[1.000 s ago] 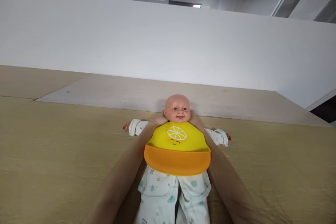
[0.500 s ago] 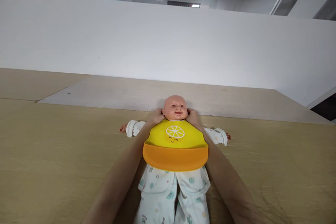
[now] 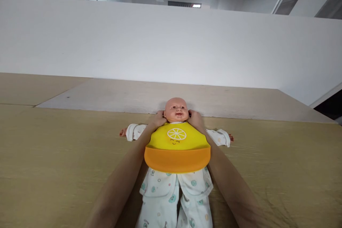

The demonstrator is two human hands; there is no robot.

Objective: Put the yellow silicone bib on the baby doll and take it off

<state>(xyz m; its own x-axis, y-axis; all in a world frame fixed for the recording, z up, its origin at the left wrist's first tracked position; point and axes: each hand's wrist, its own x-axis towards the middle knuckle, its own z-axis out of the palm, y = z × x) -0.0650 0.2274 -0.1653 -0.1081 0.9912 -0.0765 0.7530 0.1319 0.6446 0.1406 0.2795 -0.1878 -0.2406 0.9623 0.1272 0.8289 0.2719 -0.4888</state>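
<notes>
A baby doll (image 3: 176,106) in white printed clothes lies on its back, arms stretched out to both sides. Over its chest is a yellow bib (image 3: 160,139) with a citrus-slice print and an orange catch pocket along its lower edge. My left hand (image 3: 159,118) is curled at the left side of the doll's neck, by the upper end of the bib. On the opposite side my right hand (image 3: 196,119) is curled in the same way. Both sets of fingertips are hidden behind the doll's head and neck, as are the bib's straps.
The doll lies on a tan wood-grained surface (image 3: 66,156). Beyond its head runs a paler grey panel (image 3: 120,94), then a white wall (image 3: 171,46) with glass above it. A dark opening (image 3: 331,105) shows at the far right.
The view has shifted slightly. Both hands stay at the doll's neck, and the bib lies as before on its chest.
</notes>
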